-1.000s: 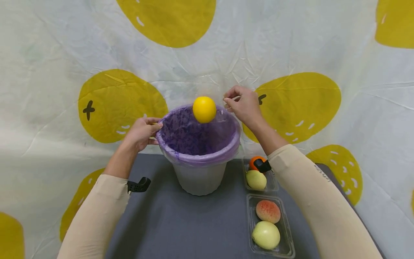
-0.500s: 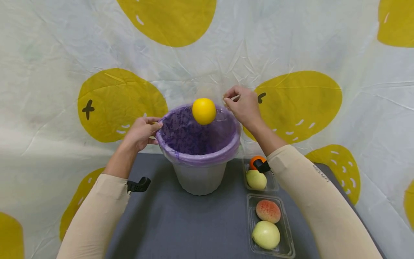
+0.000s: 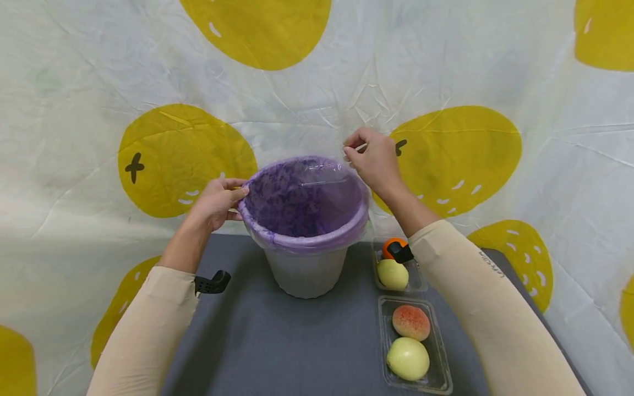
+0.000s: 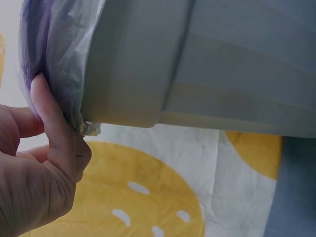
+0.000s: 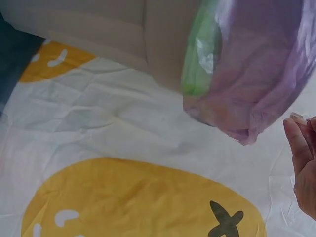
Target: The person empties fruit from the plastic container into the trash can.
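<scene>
A pale grey bin (image 3: 307, 275) lined with a purple plastic bag (image 3: 312, 245) stands on the dark tabletop. At its left rim my left hand (image 3: 218, 206) grips the bin, thumb on the bagged edge; the left wrist view shows the hand (image 4: 52, 153) against the bag's fold (image 4: 69, 59). Over the far right of the opening, my right hand (image 3: 375, 162) pinches a clear plastic container (image 3: 324, 175) by its edge. That container is tilted, and no fruit shows in it. The bottom of the bin is hidden behind the front rim.
To the right of the bin, a clear tray (image 3: 448, 379) holds a peach (image 3: 411, 323) and a pale yellow-green fruit (image 3: 408, 358). Behind it, another tray (image 3: 421, 283) holds an orange (image 3: 389, 246) and a pale fruit (image 3: 393, 274). A fruit-print cloth (image 3: 317, 88) hangs behind.
The yellow round fruit in the clear container over the bin sank slightly, then left the container and is out of sight. Both hands have stayed nearly in place.
</scene>
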`<state>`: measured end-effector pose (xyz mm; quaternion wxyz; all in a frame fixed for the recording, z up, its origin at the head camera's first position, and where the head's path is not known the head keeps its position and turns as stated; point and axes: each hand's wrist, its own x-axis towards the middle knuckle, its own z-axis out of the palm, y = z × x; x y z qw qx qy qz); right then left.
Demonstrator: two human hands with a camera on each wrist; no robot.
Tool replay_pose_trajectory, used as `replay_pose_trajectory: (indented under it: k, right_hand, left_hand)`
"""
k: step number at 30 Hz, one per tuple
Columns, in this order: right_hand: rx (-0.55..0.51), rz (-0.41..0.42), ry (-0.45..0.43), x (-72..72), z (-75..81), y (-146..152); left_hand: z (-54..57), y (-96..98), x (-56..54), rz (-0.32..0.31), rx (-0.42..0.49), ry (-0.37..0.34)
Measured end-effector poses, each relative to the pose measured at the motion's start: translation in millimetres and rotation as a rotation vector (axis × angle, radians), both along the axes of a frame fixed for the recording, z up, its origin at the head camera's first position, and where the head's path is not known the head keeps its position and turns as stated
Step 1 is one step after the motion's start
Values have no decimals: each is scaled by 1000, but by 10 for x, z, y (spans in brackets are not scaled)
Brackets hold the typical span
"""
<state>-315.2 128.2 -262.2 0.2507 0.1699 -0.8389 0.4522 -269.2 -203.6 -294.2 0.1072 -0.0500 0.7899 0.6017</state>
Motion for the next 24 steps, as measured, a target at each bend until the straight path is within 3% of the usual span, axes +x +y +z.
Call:
replay_pose_trajectory:
  k: [10,24]
  right_hand:
    - [7,9,2,24,-27,13]
    - [-169,80,-119,88,44,141]
  left_hand:
    - [-10,2,-8,5,3,-6]
    - [13,-38,-6,-11,1,1]
